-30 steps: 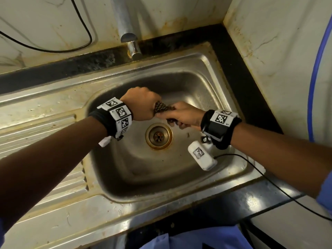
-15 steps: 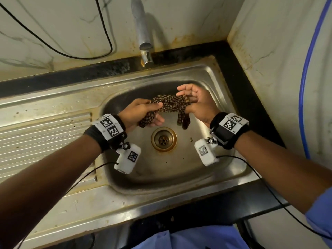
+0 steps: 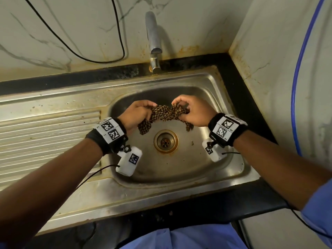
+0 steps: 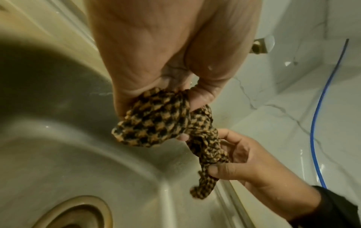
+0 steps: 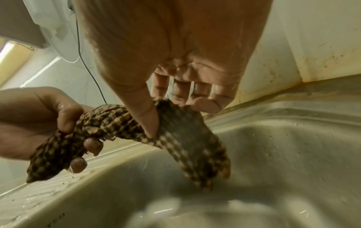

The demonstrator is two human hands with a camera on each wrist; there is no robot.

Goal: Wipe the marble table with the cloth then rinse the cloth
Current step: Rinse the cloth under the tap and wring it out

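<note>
The cloth [image 3: 166,115] over the sink [image 3: 179,187] is checked black and tan. The sink is dull steel with a brassy, rust-ringed drain [image 3: 165,141], bordered by a black counter [image 3: 240,90]. Behind the sink the wall [image 3: 71,33] is white marble with grey veins and orange stains, crossed by a black cable [image 3: 75,53]; a blue hose [image 3: 298,78] runs to the right.

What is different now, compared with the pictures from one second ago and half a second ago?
A second ago both hands met tight on the bunched cloth. The left hand and right hand have since moved apart, so the cloth now stretches between them with both ends hanging. Half a second ago the right palm was turned up and open; now its fingers pinch the cloth. Unchanged: hands over the sink, no water visible from the tap.
</note>
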